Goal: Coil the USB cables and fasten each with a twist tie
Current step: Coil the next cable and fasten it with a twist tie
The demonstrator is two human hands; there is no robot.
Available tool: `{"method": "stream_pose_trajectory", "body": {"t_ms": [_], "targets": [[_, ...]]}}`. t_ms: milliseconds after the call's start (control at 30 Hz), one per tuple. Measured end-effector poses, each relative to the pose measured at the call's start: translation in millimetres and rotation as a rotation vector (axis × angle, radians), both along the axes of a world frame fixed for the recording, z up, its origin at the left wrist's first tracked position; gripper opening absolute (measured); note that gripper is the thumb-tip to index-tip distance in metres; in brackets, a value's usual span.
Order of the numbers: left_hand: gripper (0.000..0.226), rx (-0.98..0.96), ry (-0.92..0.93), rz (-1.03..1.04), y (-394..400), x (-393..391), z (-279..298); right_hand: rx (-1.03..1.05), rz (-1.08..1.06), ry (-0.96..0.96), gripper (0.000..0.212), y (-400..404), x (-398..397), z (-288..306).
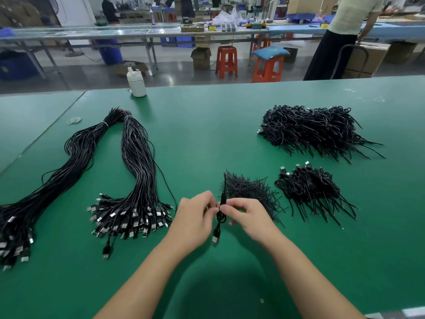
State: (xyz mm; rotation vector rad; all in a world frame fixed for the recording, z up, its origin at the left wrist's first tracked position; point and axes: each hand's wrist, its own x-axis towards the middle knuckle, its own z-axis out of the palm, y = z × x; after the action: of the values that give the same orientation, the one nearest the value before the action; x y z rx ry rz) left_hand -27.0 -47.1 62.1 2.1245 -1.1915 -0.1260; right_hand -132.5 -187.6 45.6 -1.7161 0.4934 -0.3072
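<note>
At the near centre of the green table (pixel 207 139), both hands work one coiled cable (pixel 221 217) held just above the surface. The left hand (pixel 195 217) pinches the coil at its waist; the right hand (pixel 247 215) pinches the same spot from the other side, fingertips curled on what looks like a twist tie (too thin to make out against the black cable). The USB plug (pixel 215 238) hangs below the hands.

Judgement: the step in hand is the fastening. To do it well, keep the left pinch firm so the loops stay stacked, and turn the tie ends tight against the coil's waist, not out at the tips.

Tie pile (pixel 248 188) lies just beyond the right hand. Finished coils: small heap (pixel 310 189) right of it, larger heap (pixel 315 131) farther right. Two uncoiled bundles (pixel 135 162) lie left, plugs toward the near edge, far ends banded together.

Surface: green mat, smooth. A white bottle (pixel 136 84) stands at the far edge. Room beyond: workshop, long benches, orange stools (pixel 226 62), cardboard boxes, a person standing far right.
</note>
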Motion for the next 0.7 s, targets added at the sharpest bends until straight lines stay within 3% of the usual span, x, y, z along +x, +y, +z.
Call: {"method": "stream_pose_trajectory", "body": {"t_ms": [100,167,267,400,533,633,700], "targets": [[0.014,0.029,-0.386,-0.068,-1,-4,2,0.183,-0.047,0.022,0.02,5,2,1],[0.015,0.047,-0.45,-0.098,-1,-5,0,0.243,-0.096,0.02,0.024,7,2,2],[0.012,0.046,-0.271,-0.059,-1,-7,-3,0.213,-0.108,-0.042,0.009,8,1,2],[0.015,0.001,0.146,0.014,1,1,-3,0.274,0.065,-0.091,0.023,3,-5,6],[0.015,0.043,0.395,0.007,2,8,4,0.211,0.183,-0.07,0.032,-2,-9,8],[0.013,0.047,0.398,-0.006,1,7,4,0.025,0.134,-0.027,0.027,-2,-5,7],[0.008,0.125,0.146,0.01,0,5,1,-0.138,0.038,-0.009,0.019,-3,-2,5]]}}
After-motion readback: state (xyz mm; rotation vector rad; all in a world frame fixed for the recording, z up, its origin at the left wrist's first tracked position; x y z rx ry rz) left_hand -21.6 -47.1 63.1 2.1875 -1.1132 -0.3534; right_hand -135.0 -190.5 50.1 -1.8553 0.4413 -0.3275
